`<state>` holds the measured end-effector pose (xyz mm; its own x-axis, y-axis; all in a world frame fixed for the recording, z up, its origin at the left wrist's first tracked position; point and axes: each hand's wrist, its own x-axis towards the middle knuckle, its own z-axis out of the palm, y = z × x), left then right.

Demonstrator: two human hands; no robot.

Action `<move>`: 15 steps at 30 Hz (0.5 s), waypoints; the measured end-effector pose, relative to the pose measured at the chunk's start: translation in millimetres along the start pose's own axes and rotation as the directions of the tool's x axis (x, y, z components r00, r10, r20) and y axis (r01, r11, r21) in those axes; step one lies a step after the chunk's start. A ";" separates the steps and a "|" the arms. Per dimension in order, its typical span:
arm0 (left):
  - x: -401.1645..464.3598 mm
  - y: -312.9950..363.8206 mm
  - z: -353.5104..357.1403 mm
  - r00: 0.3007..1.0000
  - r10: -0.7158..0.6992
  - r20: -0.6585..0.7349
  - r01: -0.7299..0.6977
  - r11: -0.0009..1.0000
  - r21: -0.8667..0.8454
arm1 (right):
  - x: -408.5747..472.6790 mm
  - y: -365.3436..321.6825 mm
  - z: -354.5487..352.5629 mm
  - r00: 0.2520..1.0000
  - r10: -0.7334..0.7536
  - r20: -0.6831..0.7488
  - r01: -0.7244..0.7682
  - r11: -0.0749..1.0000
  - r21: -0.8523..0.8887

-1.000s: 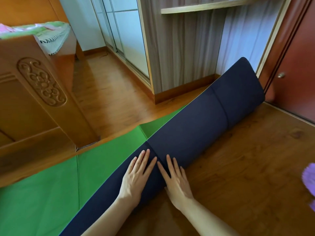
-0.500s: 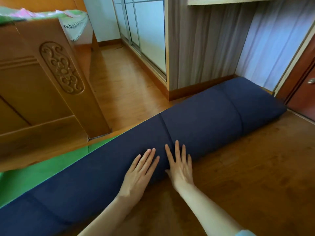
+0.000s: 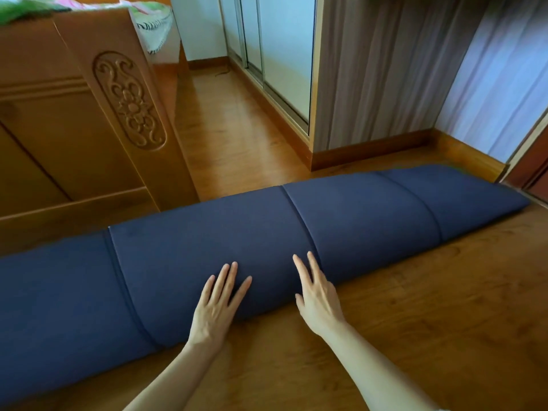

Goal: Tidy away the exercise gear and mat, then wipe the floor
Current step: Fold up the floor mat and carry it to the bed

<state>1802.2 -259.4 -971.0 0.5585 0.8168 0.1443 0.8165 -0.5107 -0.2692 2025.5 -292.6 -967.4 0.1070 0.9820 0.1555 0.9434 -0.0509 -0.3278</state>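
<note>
The mat (image 3: 267, 232) lies across the wooden floor (image 3: 444, 307) as a long navy bundle, folded or rolled up so that only its dark outer side shows. It stretches from the lower left edge of the view to the far right, where its end stops just short of a door frame (image 3: 530, 161). Stitched creases divide it into panels, which suggests it folds in sections and tends to spring open unless held down.

That is probably why both hands sit on it near its middle. The left hand (image 3: 218, 307) lies flat on the near slope of the bundle, fingers straight and spread, pressing rather than gripping. The right hand (image 3: 318, 295) rests just beside it at the bundle's near edge, fingers straight and apart, its heel over the floor. The hands are a little apart and clamp on nothing; the posture suits pushing the bundle tight or keeping it from unrolling before it is lifted.

Beyond the mat stands a carved wooden bed frame (image 3: 127, 105) on the left, with patterned cloth (image 3: 154, 28) draped over its top. A curtain (image 3: 385, 69) hangs at the back beside sliding glass doors (image 3: 281, 48).
</note>
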 end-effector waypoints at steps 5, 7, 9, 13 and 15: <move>12.8 -14.5 -8.7 0.980 -0.158 0.121 0.144 0.983 0.117 | -6.4 6.7 11.8 0.995 -0.051 0.090 0.055 0.998 -0.038; 13.9 -12.7 -12.2 0.951 -0.196 0.238 0.171 0.978 0.121 | -6.5 10.2 13.4 0.984 -0.085 0.155 0.096 0.993 -0.062; 11.9 -7.5 -9.8 0.944 -0.200 0.264 0.187 0.980 0.075 | -4.9 13.2 18.0 0.986 -0.100 0.131 0.111 0.991 -0.075; -2.8 -1.7 5.6 0.957 -0.136 0.256 0.139 0.990 0.005 | -1.5 12.7 31.3 0.973 -0.078 0.218 0.107 0.986 -0.125; -6.7 -3.5 11.4 0.966 -0.118 0.230 0.119 0.993 0.009 | 2.0 12.8 35.5 0.976 -0.056 0.211 0.085 0.987 -0.133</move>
<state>1793.9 -260.0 -981.9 0.4098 0.9109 -0.0481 0.8758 -0.4076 -0.2585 2026.7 -284.8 -1004.4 -0.0146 0.9995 -0.0262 0.9824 0.0095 -0.1864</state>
